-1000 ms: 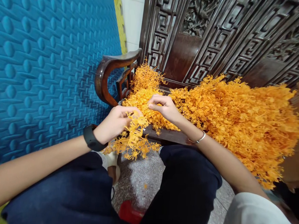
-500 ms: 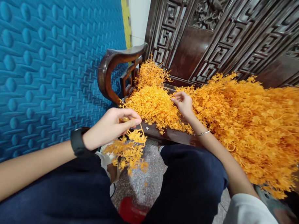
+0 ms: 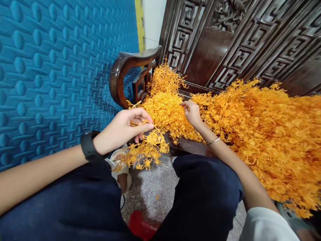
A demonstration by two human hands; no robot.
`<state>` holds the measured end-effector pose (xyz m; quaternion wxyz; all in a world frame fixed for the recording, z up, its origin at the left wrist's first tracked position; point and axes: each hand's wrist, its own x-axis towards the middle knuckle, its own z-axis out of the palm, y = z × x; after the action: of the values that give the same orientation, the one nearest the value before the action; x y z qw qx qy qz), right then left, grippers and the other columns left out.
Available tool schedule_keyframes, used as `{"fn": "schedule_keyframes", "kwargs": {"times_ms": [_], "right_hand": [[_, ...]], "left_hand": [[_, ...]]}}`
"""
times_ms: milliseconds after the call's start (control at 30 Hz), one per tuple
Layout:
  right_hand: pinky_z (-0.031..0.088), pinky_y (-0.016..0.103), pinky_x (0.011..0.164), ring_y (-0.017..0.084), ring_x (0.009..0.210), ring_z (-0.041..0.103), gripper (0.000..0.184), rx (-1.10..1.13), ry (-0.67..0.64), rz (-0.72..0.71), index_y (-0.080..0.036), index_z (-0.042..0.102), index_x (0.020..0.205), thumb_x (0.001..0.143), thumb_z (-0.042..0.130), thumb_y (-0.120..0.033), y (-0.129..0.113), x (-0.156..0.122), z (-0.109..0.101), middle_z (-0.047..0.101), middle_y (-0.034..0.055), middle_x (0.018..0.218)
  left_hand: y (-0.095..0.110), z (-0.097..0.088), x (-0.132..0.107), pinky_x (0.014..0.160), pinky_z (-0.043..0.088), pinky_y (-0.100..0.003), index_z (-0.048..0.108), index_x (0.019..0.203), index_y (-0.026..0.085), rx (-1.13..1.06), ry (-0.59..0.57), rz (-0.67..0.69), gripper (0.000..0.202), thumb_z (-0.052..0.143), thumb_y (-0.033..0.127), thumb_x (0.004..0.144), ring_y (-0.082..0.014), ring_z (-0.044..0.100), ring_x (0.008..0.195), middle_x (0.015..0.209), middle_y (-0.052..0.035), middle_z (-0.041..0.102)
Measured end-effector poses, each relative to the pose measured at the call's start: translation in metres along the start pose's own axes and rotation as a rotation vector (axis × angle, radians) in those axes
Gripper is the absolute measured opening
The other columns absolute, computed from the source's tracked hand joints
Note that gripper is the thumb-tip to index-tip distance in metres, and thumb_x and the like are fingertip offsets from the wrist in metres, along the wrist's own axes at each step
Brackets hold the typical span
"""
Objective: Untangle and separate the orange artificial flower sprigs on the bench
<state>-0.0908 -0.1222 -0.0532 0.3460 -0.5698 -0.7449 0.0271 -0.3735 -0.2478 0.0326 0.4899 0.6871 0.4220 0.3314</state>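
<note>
My left hand (image 3: 130,124), with a dark band on its wrist, pinches a bunch of orange plastic flower sprigs (image 3: 149,148) by their thin stems. The blossoms hang below the fingers, above the floor. Pale stem ends poke out behind the knuckles. My right hand (image 3: 191,112), wearing a thin bangle, is at the right edge of a smaller heap of orange sprigs (image 3: 166,108) on the wooden seat. Its fingers are curled together at the heap; whatever lies between the fingertips is too small to make out.
A much larger heap of orange sprigs (image 3: 275,138) covers the right of the dark wooden bench (image 3: 187,144). Its curved armrest (image 3: 118,77) and carved backrest (image 3: 204,62) bound the seat. Blue textured matting (image 3: 54,71) lies left. A red object (image 3: 141,225) is on the speckled floor (image 3: 158,183).
My left hand has risen slightly, and the hanging sprigs have swung up and right. My right hand has shifted a little left at the small heap. The view has turned slightly.
</note>
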Motion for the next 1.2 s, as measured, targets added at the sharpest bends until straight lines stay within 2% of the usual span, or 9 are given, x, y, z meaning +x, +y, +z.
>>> {"fn": "schedule_keyframes", "kwargs": {"times_ms": [133,267,333,433,600,733,867,1033,1200], "right_hand": [[0.045,0.037,0.078,0.019,0.079,0.057,0.025,0.244,-0.003,0.002,-0.016,0.067,0.093,0.076,0.049,-0.009,-0.033,-0.007,-0.021,0.065,0.0076,0.088],[0.046,0.032,0.078,0.015,0.085,0.059,0.025,0.61,-0.3,-0.146,-0.018,0.065,0.102,0.085,0.056,-0.033,-0.093,-0.023,-0.058,0.065,0.0047,0.093],[0.046,0.032,0.083,0.016,0.094,0.057,0.032,0.645,-0.397,-0.293,-0.02,0.063,0.108,0.081,0.063,-0.038,-0.117,-0.03,-0.074,0.063,0.005,0.104],[0.044,0.035,0.087,0.019,0.102,0.054,0.045,0.587,-0.409,-0.47,-0.024,0.061,0.114,0.074,0.071,-0.04,-0.138,-0.035,-0.085,0.06,0.0047,0.112],[0.043,0.034,0.085,0.016,0.091,0.054,0.022,0.502,-0.379,-0.557,-0.022,0.066,0.096,0.08,0.065,-0.038,-0.145,-0.037,-0.081,0.061,0.0024,0.093],[0.043,0.03,0.078,0.014,0.08,0.054,0.024,0.624,-0.379,-0.473,-0.019,0.062,0.083,0.076,0.068,-0.041,-0.148,-0.04,-0.078,0.06,0.0007,0.083],[0.043,0.028,0.071,0.011,0.074,0.051,0.033,0.736,-0.332,-0.299,-0.019,0.055,0.08,0.073,0.07,-0.047,-0.155,-0.044,-0.071,0.055,-0.0009,0.078],[0.042,0.027,0.07,0.01,0.075,0.049,0.034,0.855,-0.243,-0.193,-0.02,0.046,0.077,0.075,0.067,-0.048,-0.166,-0.047,-0.058,0.05,-0.0014,0.079],[0.041,0.028,0.075,0.011,0.078,0.048,0.034,0.936,-0.203,-0.113,-0.02,0.044,0.076,0.076,0.066,-0.046,-0.173,-0.048,-0.051,0.049,-0.0012,0.08]], "left_hand": [[0.0,-0.001,-0.002,0.039,0.043,-0.018,0.05,0.077,0.017,0.0,0.02,0.015,0.016,0.062,0.027,0.079,-0.0073,0.05,0.043,0.052,0.0037,0.052],[0.004,-0.001,-0.002,0.036,0.04,-0.017,0.048,0.073,0.018,-0.01,0.043,0.002,0.018,0.061,0.028,0.079,-0.007,0.048,0.041,0.048,0.0051,0.049],[0.005,-0.001,-0.002,0.036,0.04,-0.017,0.047,0.072,0.018,-0.016,0.047,-0.006,0.018,0.059,0.029,0.081,-0.007,0.047,0.041,0.047,0.0054,0.048],[0.007,-0.001,-0.002,0.036,0.039,-0.017,0.046,0.07,0.018,-0.035,0.053,-0.007,0.021,0.057,0.03,0.083,-0.0064,0.045,0.04,0.047,0.0056,0.047],[0.005,-0.002,-0.004,0.035,0.037,-0.016,0.045,0.068,0.018,-0.038,0.006,-0.022,0.025,0.056,0.034,0.084,-0.0057,0.044,0.039,0.049,0.0053,0.047],[0.006,-0.002,-0.008,0.036,0.035,-0.017,0.051,0.089,0.019,-0.028,-0.074,-0.011,0.026,0.054,0.044,0.084,-0.006,0.045,0.041,0.06,0.0043,0.052],[0.011,0.001,-0.014,0.042,0.036,-0.019,0.052,0.113,0.021,0.076,-0.022,0.09,0.046,0.062,0.048,0.077,-0.0067,0.044,0.046,0.064,0.0046,0.052],[0.012,0.003,-0.016,0.054,0.036,-0.022,0.062,0.099,0.018,0.333,0.204,0.288,0.047,0.077,0.045,0.063,-0.0091,0.041,0.056,0.062,0.0051,0.044],[0.01,0.0,-0.014,0.059,0.034,-0.024,0.066,0.085,0.017,0.456,0.249,0.328,0.025,0.067,0.04,0.075,-0.0107,0.041,0.06,0.065,0.0025,0.047]]}}
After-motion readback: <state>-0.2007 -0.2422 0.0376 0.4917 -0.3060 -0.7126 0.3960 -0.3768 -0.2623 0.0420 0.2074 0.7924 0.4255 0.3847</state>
